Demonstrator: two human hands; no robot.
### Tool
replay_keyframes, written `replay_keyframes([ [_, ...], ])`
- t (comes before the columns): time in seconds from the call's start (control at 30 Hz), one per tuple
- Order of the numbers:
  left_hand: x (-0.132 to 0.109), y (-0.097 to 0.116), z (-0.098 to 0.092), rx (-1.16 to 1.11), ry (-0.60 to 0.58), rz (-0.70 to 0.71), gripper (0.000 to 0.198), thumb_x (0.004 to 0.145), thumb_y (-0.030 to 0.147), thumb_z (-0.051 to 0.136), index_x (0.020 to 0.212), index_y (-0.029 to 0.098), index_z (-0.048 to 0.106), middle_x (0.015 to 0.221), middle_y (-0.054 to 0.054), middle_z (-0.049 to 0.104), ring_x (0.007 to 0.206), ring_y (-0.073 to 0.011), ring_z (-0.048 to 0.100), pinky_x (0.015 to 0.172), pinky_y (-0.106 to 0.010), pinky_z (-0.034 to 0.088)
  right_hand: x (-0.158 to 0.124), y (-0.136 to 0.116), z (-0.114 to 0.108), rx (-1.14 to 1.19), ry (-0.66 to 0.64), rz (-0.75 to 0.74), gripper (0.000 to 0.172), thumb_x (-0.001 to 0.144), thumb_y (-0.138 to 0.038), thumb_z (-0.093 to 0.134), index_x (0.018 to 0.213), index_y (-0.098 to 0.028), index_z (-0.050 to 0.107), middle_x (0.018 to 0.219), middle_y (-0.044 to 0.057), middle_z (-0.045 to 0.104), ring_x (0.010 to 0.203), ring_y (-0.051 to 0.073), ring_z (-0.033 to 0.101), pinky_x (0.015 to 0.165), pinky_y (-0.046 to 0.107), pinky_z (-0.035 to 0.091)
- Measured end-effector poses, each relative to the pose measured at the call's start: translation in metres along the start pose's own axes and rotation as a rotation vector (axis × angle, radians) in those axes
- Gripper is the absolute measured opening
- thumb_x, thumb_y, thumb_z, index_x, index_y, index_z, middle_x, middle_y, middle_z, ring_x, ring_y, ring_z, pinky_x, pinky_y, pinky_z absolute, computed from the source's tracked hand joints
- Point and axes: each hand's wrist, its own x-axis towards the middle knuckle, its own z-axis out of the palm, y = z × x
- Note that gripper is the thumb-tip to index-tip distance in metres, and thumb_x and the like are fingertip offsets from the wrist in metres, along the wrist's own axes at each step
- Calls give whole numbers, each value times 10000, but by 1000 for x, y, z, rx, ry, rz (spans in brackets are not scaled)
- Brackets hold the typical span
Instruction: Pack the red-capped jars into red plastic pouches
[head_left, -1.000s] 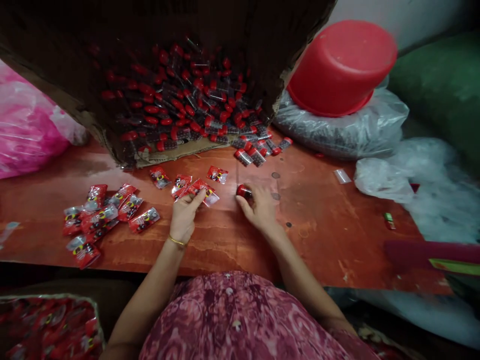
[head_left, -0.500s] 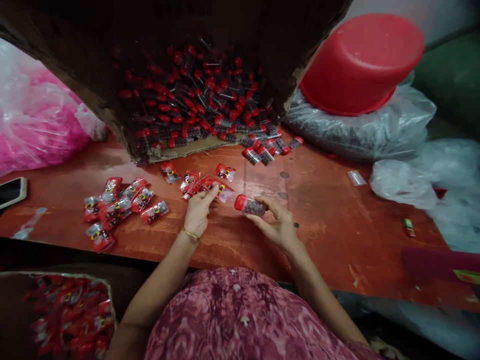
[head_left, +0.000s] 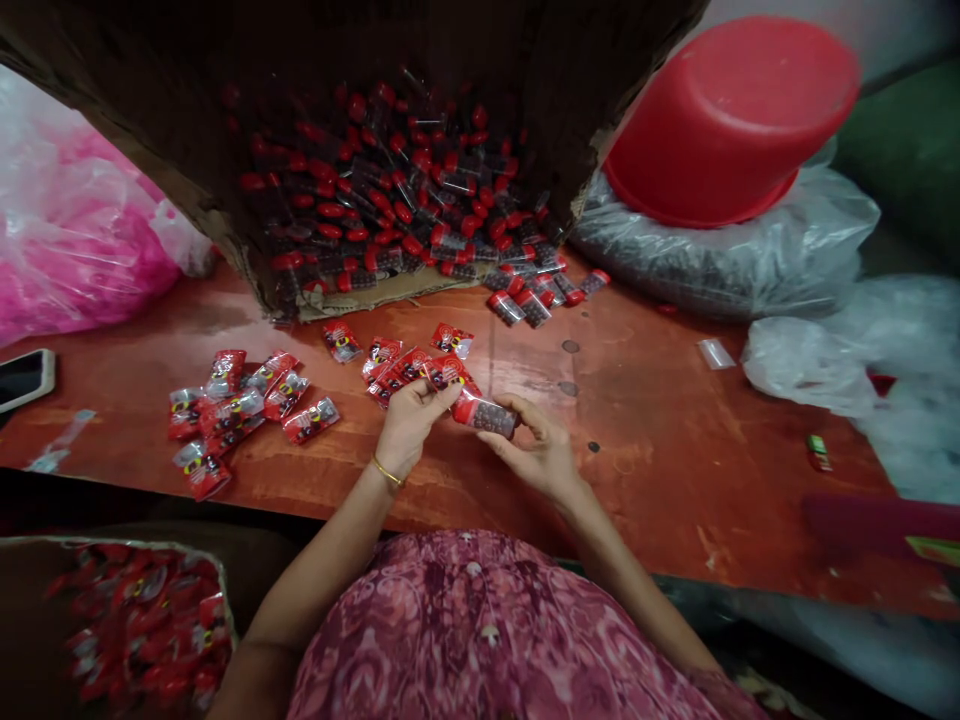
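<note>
My right hand grips a small clear tube with a red cap and dark round contents, holding it by its dark end. Its capped end points left and meets a red printed plastic packet. The thumb and fingers of my left hand are pinched on that packet. Whether the cap is inside the packet or only against it, I cannot tell. Just beyond my left hand lie several similar red packets. Farther left is a loose pile of filled red packets.
A cardboard box full of red-capped tubes opens toward me, some spilling out. At right, an upturned red tub sits on a plastic bag. A phone lies left. Below, another box holds red packets.
My right hand has carried the tube left until its capped end meets the packet. My left hand has moved slightly right, lifting one packet's edge toward the tube.
</note>
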Motion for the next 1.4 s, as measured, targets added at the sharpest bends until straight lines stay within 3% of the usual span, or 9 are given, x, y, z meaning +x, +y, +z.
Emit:
replay_keyframes([
  [0.2, -1, -12, 6, -136, 22, 27, 380, 456, 265, 828, 772, 139, 658, 750, -8, 696, 677, -104, 620, 739, -245, 478, -1, -1, 14, -64, 104, -1, 307, 764, -339, 618, 1033, -194, 597, 920, 73, 682, 824, 205, 640, 756, 341, 525],
  [0.37, -4, -18, 9, -243, 46, -78, 383, 454, 277, 831, 758, 148, 637, 749, 0, 696, 670, -93, 626, 704, -218, 469, 0, 0, 22, -30, 159, 45, 303, 783, -334, 597, 1050, -192, 573, 934, 72, 671, 833, 199, 632, 747, 331, 521],
  [0.63, 0, -24, 6, -170, 60, -80, 471, 560, 591, 701, 736, 157, 646, 682, -32, 695, 643, -144, 643, 649, -256, 478, 4, -1, 20, -55, 165, -20, 266, 790, -318, 604, 1027, -202, 572, 905, 58, 671, 816, 195, 628, 731, 322, 520],
  [0.87, 3, -24, 1, 94, 79, 115, 300, 535, 405, 779, 611, 129, 685, 625, -22, 676, 586, -114, 587, 648, -253, 470, 5, 0, 19, -178, 211, -108, 284, 805, -313, 583, 1059, -189, 556, 926, 77, 675, 829, 205, 641, 733, 331, 532],
  [1.07, 0, -29, 7, -60, 31, 91, 346, 595, 440, 742, 722, 123, 686, 699, -28, 684, 626, -116, 597, 634, -240, 463, 5, -4, 23, -168, 183, -156, 277, 806, -295, 592, 1060, -195, 544, 902, 65, 671, 808, 197, 640, 709, 315, 532],
  [1.4, 4, -19, 8, -191, 17, 106, 312, 598, 405, 742, 690, 125, 638, 675, -19, 657, 633, -136, 598, 649, -266, 473, 9, -11, 33, -36, 110, -89, 282, 809, -290, 597, 1076, -212, 550, 925, 45, 660, 813, 183, 625, 724, 301, 519],
])
